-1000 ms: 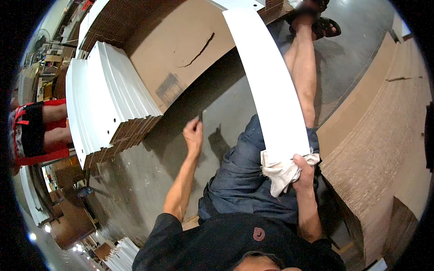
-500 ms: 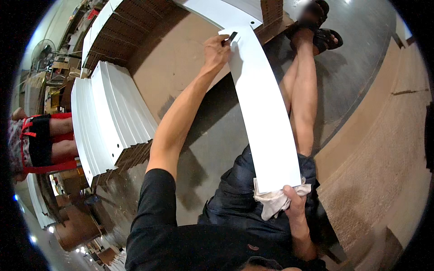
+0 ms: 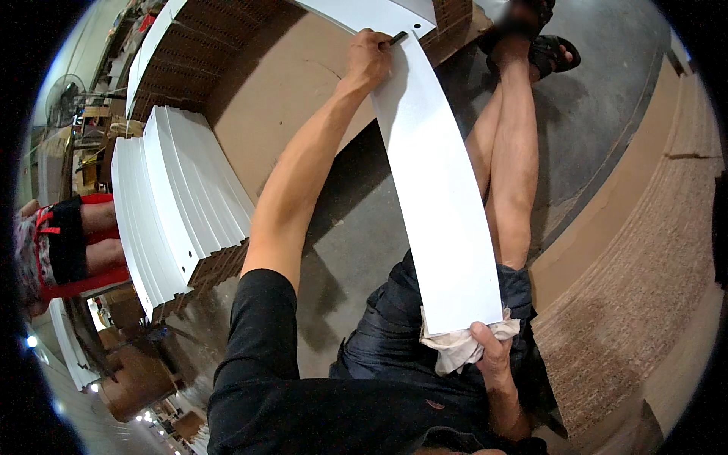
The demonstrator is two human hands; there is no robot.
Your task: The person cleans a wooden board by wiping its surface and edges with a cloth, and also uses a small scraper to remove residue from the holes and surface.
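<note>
Work on the white board (image 3: 440, 197) looks to be partway through: its near end is over the lap (image 3: 379, 334), with a cloth (image 3: 453, 352) bunched at that edge and a small dark tool (image 3: 399, 37) at its far end. The face shows plain white, so how much of it is done cannot be told; nor can I tell whether the stack of boards (image 3: 178, 197) by the left edge of the brown sheet (image 3: 303, 91) is finished or waiting. The board slants from the lap past the sheet's right side, its far end close to another board (image 3: 360, 13); whether they touch is unclear. The left arm (image 3: 292, 182) reaches well forward, elbow slightly bent, and the left hand (image 3: 369, 62) is at the board's far left corner, fingers curled closed around the tool, which points rightward over the face. The right arm (image 3: 506, 409) is close to the body, and the right hand (image 3: 495, 354) grips near the near right corner, thumb uppermost, cloth caught with it, the other fingers mostly hidden
</note>
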